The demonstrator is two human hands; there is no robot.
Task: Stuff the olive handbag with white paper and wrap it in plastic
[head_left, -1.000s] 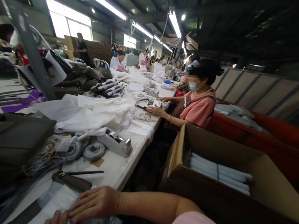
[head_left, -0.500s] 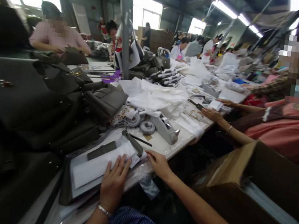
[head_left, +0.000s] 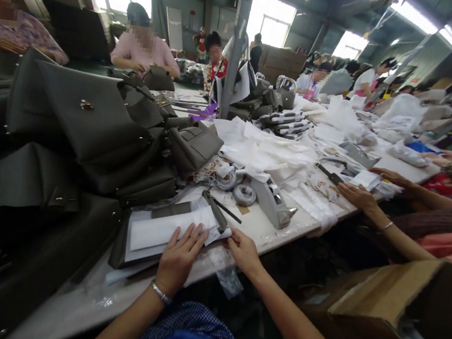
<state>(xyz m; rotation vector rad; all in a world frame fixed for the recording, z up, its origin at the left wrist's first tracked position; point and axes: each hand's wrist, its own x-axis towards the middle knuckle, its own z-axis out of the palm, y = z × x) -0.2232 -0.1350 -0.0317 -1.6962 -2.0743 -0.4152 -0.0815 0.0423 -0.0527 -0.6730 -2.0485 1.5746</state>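
Observation:
My left hand (head_left: 180, 258) lies flat on a folded white wrapping sheet (head_left: 153, 233), its fingers stretched out. Under that sheet is a dark olive-grey leather piece (head_left: 119, 250), perhaps part of a bag; the sheet hides most of it. At the sheet's right end, my right hand (head_left: 244, 253) pinches a rolled white edge, fingers closed. A dark olive strap (head_left: 215, 211) loops up from the wrapped piece just beyond my fingers. Past it, a thin black strip (head_left: 229, 210) rests on the table (head_left: 261, 232).
Olive leather bags (head_left: 86, 116) are piled at left. A grey tape dispenser (head_left: 272, 203) and a roll (head_left: 243, 195) lie ahead, before white sheets (head_left: 263, 146). A cardboard box (head_left: 386, 287) stands at right. A co-worker's hand (head_left: 362, 200) works farther along the table.
The view has turned left, shifting the surroundings rightward and showing more of the bag pile. My hands keep nearly the same places on the white sheet.

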